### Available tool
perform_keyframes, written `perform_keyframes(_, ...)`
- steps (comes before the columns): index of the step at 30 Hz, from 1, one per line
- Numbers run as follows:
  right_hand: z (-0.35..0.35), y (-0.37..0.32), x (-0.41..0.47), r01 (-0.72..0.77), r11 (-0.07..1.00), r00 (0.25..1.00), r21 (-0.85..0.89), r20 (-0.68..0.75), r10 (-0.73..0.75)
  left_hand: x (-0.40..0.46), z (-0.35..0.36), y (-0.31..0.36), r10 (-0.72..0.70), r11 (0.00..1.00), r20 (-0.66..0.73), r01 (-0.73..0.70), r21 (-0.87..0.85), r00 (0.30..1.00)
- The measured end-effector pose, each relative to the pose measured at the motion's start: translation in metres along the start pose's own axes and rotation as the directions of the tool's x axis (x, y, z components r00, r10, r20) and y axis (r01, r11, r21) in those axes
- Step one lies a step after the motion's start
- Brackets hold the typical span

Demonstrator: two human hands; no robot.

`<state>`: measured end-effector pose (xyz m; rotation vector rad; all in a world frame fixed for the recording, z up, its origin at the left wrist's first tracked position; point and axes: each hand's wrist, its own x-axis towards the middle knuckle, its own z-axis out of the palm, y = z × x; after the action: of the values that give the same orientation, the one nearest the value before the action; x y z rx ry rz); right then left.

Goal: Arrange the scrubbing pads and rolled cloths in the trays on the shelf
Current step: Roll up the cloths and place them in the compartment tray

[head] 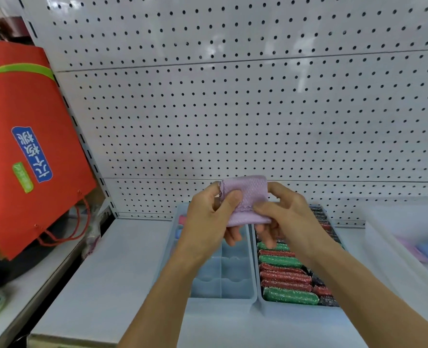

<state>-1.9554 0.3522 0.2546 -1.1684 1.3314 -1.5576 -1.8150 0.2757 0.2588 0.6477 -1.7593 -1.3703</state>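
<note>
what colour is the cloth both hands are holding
Pale lilac cloth with a scale-like texture, seen in the head view.

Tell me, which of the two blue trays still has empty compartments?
The left blue tray, below the left hand: its near divided compartments show bare. The right blue tray beside it is packed with red, green and dark scrubbing pads.

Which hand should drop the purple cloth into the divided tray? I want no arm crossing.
Probably the left hand: it pinches the purple cloth above the divided tray; the right hand hovers over the scrubbing pads.
</note>
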Motion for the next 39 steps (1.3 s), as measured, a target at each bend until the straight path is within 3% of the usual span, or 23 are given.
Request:
perform_keyframes(5,0.01,0.001,0.011,-0.099,0.922,0.995,0.373,0.03,0.095,0.001,-0.021,-0.003,0.025,0.978,0.105,-0.002,-0.207,0.994)
perform_keyframes(8,0.021,0.008,0.02,-0.146,0.881,0.989,0.449,0.064,0.131,0.003,-0.034,-0.011,0.035,0.956,0.167,0.015,-0.293,0.985)
perform_keyframes(11,0.033,0.015,0.03,-0.187,0.881,0.982,0.434,0.085,0.167,0.009,-0.051,-0.017,-0.088,0.939,0.204,0.149,-0.31,0.975)
perform_keyframes(14,0.043,0.022,0.042,-0.206,0.926,0.977,0.317,0.127,0.174,0.017,-0.07,-0.023,-0.158,0.955,0.215,0.204,-0.214,0.964)
perform_keyframes(17,0.05,0.03,0.06,-0.101,0.994,0.99,0.05,0.106,0.095,0.032,-0.088,-0.032,-0.129,0.991,0.198,0.131,0.002,0.972)
perform_keyframes(20,0.052,0.037,0.084,-0.036,0.991,0.997,-0.128,0.063,0.045,0.057,-0.104,-0.042,-0.14,0.982,0.22,0.107,0.157,0.966)
perform_keyframes(22,0.048,0.047,0.103,-0.005,0.963,0.999,-0.271,0.036,0.015,0.079,-0.113,-0.054,-0.145,0.936,0.213,0.064,0.347,0.966)
perform_keyframes(26,0.041,0.091,0.136,0.007,0.793,1.0,-0.609,-0.003,-0.011,0.114,-0.115,-0.097,-0.168,0.761,0.259,-0.042,0.648,0.951)
perform_keyframes(30,0.039,0.135,0.154,-0.121,0.511,0.992,-0.851,-0.122,0.03,0.131,-0.102,-0.149,-0.212,0.533,0.2,-0.058,0.844,0.956)
perform_keyframes(34,0.038,0.168,0.164,-0.085,0.363,0.996,-0.928,-0.093,-0.004,0.136,-0.091,-0.194,-0.194,0.478,0.135,-0.027,0.878,0.972)
perform_keyframes(39,0.033,0.189,0.172,-0.008,0.268,1.0,-0.963,-0.005,0.012,0.137,-0.088,-0.221,-0.155,0.437,0.088,-0.011,0.899,0.984)
